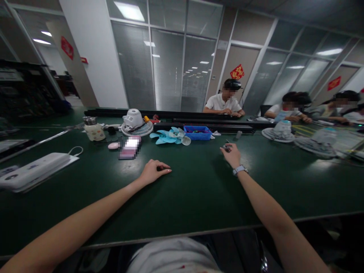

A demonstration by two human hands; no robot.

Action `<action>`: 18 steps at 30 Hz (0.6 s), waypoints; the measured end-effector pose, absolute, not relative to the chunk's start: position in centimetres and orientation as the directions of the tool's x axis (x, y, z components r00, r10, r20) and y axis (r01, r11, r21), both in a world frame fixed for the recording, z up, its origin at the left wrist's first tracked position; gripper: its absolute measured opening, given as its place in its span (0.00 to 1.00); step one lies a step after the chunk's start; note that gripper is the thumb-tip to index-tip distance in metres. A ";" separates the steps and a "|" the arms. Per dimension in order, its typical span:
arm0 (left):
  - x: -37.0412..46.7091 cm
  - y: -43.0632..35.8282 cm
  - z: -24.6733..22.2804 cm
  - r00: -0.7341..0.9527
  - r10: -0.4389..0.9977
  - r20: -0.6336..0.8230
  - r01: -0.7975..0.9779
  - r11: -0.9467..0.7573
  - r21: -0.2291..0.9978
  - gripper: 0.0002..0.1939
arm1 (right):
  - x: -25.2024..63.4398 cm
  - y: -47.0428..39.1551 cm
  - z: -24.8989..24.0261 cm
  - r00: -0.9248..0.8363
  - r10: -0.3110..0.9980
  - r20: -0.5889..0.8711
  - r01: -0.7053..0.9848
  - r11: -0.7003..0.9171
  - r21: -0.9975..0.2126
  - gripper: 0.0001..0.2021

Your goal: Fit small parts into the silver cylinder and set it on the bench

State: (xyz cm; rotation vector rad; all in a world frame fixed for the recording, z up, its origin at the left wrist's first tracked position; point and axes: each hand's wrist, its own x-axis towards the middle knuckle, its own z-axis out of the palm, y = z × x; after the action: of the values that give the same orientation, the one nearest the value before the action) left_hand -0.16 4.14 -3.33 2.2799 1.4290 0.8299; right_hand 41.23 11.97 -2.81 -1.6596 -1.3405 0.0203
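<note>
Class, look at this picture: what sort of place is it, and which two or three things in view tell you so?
Probably a small-appliance assembly workshop inside an office building. A long green workbench holds loose blue fan blades, a white fan grille and a blue parts tray; other people sit working before glass partitions.

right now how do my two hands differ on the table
The left hand lies palm down on the green table with fingers curled under and nothing in it; the right hand reaches farther out and pinches a small dark object. The right hand has a watch at its wrist; the left wrist is bare. Both are bare hands resting on the table.
</note>
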 end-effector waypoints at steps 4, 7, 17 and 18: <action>-0.1 4.1 -3.3 0.347 0.887 0.306 0.703 -0.462 0.541 0.17 | 44.1 12.3 -3.4 0.513 0.699 0.498 0.754 -0.090 -0.650 0.16; -0.1 4.1 -3.2 0.351 0.885 0.306 0.701 -0.465 0.541 0.16 | 44.0 12.4 -3.7 0.453 0.735 0.504 0.799 -0.084 -0.596 0.17; 0.0 4.3 -3.4 0.208 0.920 0.333 0.684 -0.380 0.623 0.23 | 33.4 8.0 -2.0 -0.026 0.693 0.720 0.895 0.337 -0.291 0.25; 0.1 4.3 -3.4 0.155 0.926 0.344 0.674 -0.354 0.648 0.24 | 31.1 7.0 -1.9 -0.170 0.704 0.690 0.841 0.469 -0.271 0.25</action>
State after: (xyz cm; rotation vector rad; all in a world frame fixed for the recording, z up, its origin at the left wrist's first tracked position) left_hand 0.09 4.27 -3.39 2.0961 1.5332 1.0216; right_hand 31.06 6.95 -1.95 -1.2877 -1.9266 -0.2192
